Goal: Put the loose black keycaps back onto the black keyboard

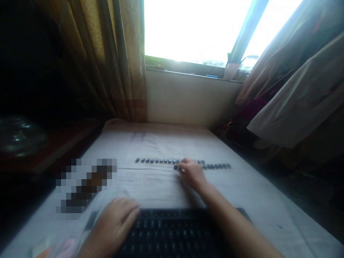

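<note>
A black computer keyboard (166,234) lies at the near edge of the view, its lower part cut off. My left hand (118,218) grips its upper left edge, fingers along the far side and thumb close beside them. Beyond the keyboard, my right hand (192,172) pinches a small dark keycap (175,167) between thumb and fingertips, at or just above the cloth. Loose keycaps (156,161) stand in a long row across the cloth, part of it hidden by my right hand. A shorter second row of keycaps (216,166) runs to the right of that hand.
Everything lies on a pale cloth-covered surface (150,186). A pixelated dark object (88,186) is at the left, with pinkish items (66,247) near the lower left corner. Behind are a gold curtain (107,64), a bright window (188,32) and hanging clothes (295,96).
</note>
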Demonstrator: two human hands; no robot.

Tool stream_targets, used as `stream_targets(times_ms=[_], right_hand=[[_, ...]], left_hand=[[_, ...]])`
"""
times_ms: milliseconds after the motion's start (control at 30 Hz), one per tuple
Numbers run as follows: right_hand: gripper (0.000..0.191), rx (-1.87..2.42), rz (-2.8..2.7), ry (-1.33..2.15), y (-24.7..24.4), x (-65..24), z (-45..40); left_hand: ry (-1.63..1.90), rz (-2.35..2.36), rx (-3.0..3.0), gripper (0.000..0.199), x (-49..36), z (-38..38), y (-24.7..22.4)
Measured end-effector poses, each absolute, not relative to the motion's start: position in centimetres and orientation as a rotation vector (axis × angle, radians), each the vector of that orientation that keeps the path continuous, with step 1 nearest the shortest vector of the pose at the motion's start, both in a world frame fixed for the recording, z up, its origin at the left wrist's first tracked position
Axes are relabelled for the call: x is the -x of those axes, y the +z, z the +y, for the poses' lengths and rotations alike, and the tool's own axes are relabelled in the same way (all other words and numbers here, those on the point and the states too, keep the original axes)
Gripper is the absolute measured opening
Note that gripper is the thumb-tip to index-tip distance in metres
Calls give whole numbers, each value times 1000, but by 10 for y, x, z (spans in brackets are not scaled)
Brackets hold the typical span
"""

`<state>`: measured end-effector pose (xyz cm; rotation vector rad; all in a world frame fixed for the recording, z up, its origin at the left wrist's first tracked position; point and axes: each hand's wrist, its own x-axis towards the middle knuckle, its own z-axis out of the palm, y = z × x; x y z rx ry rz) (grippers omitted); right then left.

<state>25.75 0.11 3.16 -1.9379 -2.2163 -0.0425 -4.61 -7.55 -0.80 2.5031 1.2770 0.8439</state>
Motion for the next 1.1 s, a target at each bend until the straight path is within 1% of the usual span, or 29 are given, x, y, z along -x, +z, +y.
stream_targets(times_ms=[400, 567, 700, 767, 867, 1000, 1100], right_hand=[[20, 1968, -2188, 3, 25, -252, 20], [21, 1926, -2151, 88, 32, -247, 3], [16, 1840, -2196, 286, 46, -239, -37], [15, 1735, -2165, 562, 54, -234, -61], [14, 1662, -2131, 784, 62, -228, -91], [14, 1628, -2153, 846, 59, -222, -110], [15, 1618, -2201, 831, 52, -219, -114]], left_hand=[[828, 1263, -2505, 28, 44, -77, -2], [811, 1288, -2494, 28, 44, -78, -2], [777, 1296, -2479, 30, 43, -79, 0], [761, 1296, -2478, 31, 42, -79, 0], [728, 1294, -2486, 33, 43, -79, 1], [667, 1322, -2518, 33, 43, -80, 1], [730, 1362, -2569, 31, 38, -86, 6]])
